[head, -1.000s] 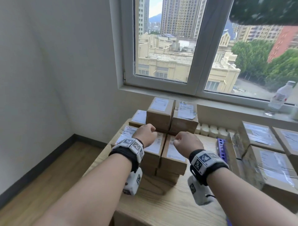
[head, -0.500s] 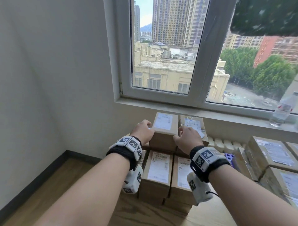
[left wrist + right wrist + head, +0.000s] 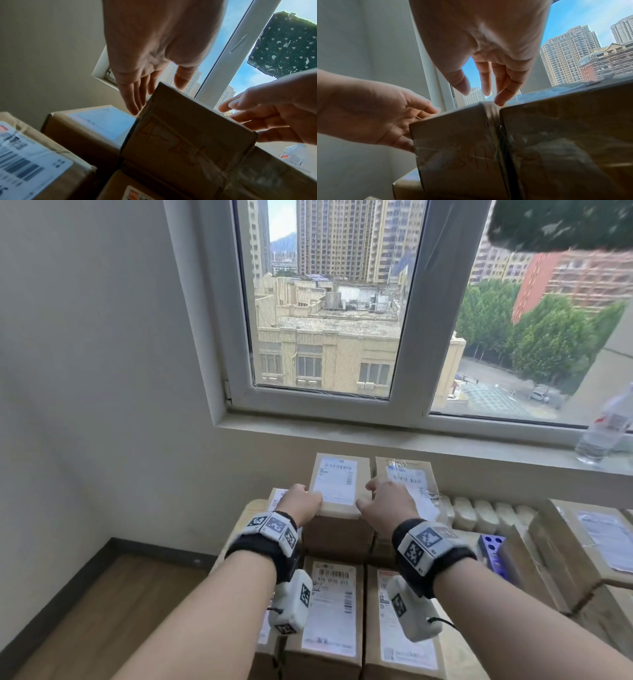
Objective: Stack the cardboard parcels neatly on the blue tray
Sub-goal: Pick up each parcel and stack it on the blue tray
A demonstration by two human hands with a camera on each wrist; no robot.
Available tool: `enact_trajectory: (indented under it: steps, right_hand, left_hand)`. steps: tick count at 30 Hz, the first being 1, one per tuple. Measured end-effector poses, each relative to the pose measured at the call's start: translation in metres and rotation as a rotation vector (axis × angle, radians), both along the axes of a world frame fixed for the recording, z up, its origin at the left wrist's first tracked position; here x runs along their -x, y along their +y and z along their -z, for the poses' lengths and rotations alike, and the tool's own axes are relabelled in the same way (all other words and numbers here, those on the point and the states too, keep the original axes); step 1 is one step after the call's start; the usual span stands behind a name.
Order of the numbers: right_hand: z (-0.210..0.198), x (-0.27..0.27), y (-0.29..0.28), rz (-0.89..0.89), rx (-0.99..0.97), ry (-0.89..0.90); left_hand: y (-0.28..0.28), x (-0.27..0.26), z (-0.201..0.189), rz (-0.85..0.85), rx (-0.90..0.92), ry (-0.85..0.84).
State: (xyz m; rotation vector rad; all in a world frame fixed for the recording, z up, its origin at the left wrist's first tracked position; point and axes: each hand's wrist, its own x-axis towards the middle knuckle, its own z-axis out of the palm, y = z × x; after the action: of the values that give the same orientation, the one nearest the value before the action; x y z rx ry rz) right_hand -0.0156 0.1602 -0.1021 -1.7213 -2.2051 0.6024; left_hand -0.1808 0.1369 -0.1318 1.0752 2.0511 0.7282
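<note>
Labelled cardboard parcels are stacked in layers below the window. My left hand (image 3: 310, 501) lies against the left side of the upper left parcel (image 3: 339, 484), its fingers (image 3: 133, 102) straight down that side and the thumb over the top edge. My right hand (image 3: 376, 494) is at the parcel's right side, fingers (image 3: 500, 94) pointing down at the gap to the neighbouring upper parcel (image 3: 411, 477). In both wrist views the parcel (image 3: 188, 135) (image 3: 453, 142) sits between the two hands. A strip of the blue tray (image 3: 493, 549) shows to the right of the stack.
More parcels (image 3: 582, 542) are piled at the right. Lower parcels (image 3: 332, 611) lie under my wrists. A radiator (image 3: 479, 511) runs behind the stack, and a water bottle (image 3: 603, 433) stands on the windowsill. A plain wall is at the left.
Both hands rose from the front lower parcels to the upper left parcel at the back and now flank it. The head view tilted up toward the window.
</note>
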Motion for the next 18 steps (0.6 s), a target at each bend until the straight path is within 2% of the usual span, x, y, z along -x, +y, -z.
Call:
enact_trajectory:
  steps: [4,11,14,18]
  right_hand:
    - [0.004,0.006,-0.002,-0.018,0.002,-0.003]
    - [0.001,0.015,-0.009,-0.037,-0.001,0.089]
    - [-0.002,0.020,-0.016,-0.052,0.000,0.139]
    - [-0.010,0.023,-0.029,-0.060,0.002,0.212]
  left_hand:
    - [0.004,0.000,0.006,-0.026,0.016,-0.100]
    - [-0.014,0.008,-0.007,-0.088,0.012,-0.155]
    - [-0.012,0.022,0.001,-0.140,-0.075,-0.271]
    - [-0.012,0.041,0.017,-0.212,-0.204,-0.334]
